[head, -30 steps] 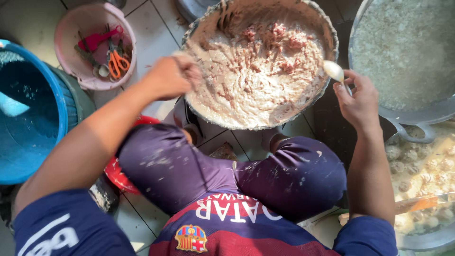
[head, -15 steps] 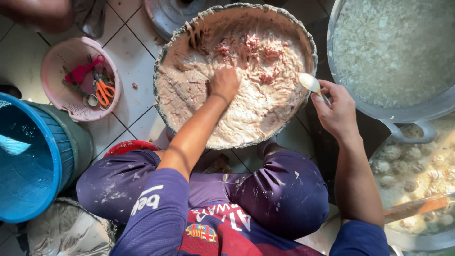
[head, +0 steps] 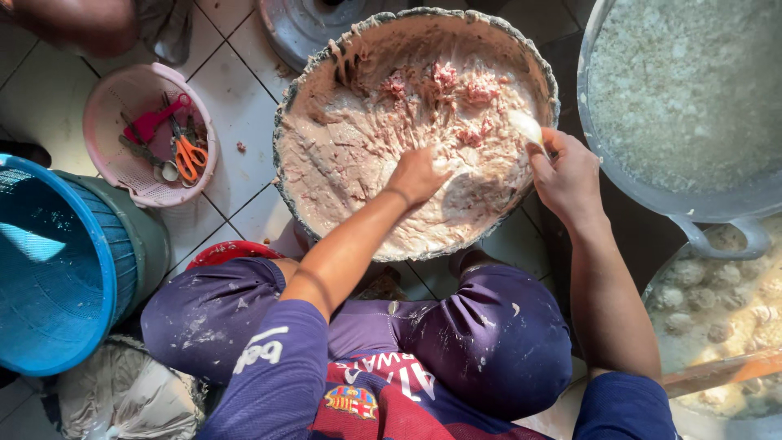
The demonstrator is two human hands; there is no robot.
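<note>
Right now the left hand (head: 419,175) is pushed into the pale, sticky meat paste (head: 366,163) that fills the big round basin (head: 281,155). Its fingers are curled down into the paste and closed around a lump of it, so the hand is clamped on the mixture. The right hand (head: 566,175) is just beside the basin's rim, on the far side from the left hand, and it is closed on a spoon (head: 525,126); the pale bowl of the spoon sticks out above the knuckles and is coated with paste.

Beyond the left hand, pinker streaks of meat (head: 456,85) show in the mixture, so I judge the blending is not fully even. The basin is nearly full, so much paste is left to shape.

To the outer side of the right hand stands a large metal pot (head: 717,208) with cloudy, foamy liquid. Below that forearm, a second container (head: 709,314) holds many pale round balls in liquid, so a good part of the shaping seems already done.

To the outer side of the left arm there is a pink basket (head: 106,114) holding orange-handled scissors (head: 189,155) and other small tools, and nearer to the person's knee a blue basket (head: 57,269) sitting inside a grey bucket. The person sits on a white tiled floor (head: 236,90).
</note>
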